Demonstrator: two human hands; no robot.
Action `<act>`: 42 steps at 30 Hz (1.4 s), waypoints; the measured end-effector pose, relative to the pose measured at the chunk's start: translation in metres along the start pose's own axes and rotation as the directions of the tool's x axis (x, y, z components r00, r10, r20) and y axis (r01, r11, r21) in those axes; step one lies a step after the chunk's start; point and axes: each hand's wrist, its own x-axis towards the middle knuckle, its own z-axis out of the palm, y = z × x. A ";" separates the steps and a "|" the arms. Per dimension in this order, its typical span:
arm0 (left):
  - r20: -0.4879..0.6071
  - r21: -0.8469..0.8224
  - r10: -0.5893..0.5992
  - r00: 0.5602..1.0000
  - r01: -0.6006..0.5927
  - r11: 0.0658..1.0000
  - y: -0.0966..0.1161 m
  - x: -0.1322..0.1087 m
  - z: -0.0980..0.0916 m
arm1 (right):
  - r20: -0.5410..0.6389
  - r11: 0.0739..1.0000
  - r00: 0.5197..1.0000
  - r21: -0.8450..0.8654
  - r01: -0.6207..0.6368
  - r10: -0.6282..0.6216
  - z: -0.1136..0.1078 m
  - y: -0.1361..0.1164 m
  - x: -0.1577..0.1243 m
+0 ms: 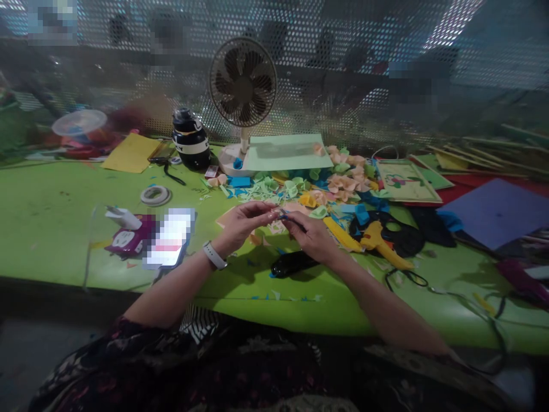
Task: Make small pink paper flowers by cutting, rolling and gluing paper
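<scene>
My left hand (246, 224), with a white band on its wrist, is closed in a pinch over the middle of the table. Its fingertips meet those of my right hand (312, 233), which is closed around a thin dark tool too small to make out. Between the fingertips is a small light piece that I cannot make out clearly. Behind the hands lie many folded paper pieces (295, 186) in green, peach, blue and yellow. Below my right hand rests a black cylinder-shaped object (294, 263). A yellow glue gun (381, 243) lies to its right.
A fan (243, 83) and a black bottle (191, 143) stand at the back. To the left are a phone (170, 237), a tape roll (155, 195) and a purple pack (132, 237). A purple sheet (497, 213) lies right; a cable (454, 297) hangs over the front edge.
</scene>
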 end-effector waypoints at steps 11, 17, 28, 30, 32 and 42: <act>-0.040 -0.017 -0.012 0.999 0.011 1.000 -0.003 0.002 0.000 | 0.055 0.999 0.998 0.030 -0.025 0.024 -0.004 -0.004 0.001; 0.018 0.020 -0.047 0.999 0.046 0.999 -0.005 0.001 -0.004 | 0.051 1.000 0.999 0.020 -0.009 0.008 -0.006 -0.004 0.001; -0.031 0.006 -0.009 0.999 0.009 1.000 -0.006 0.000 0.000 | 0.057 1.000 0.998 -0.021 0.014 -0.013 -0.006 -0.002 0.001; -0.032 -0.009 0.004 0.999 -0.004 1.000 -0.006 -0.001 0.001 | 0.045 0.999 0.999 -0.032 0.024 -0.022 -0.006 -0.001 0.000; -0.034 -0.041 0.024 0.999 -0.026 0.999 -0.005 -0.001 0.002 | 0.022 0.997 0.999 -0.055 0.046 -0.045 -0.004 -0.001 0.000; -0.085 -0.083 0.076 0.993 -0.083 0.993 -0.002 -0.002 0.006 | 0.034 0.993 0.997 -0.099 0.070 -0.067 0.001 0.002 -0.002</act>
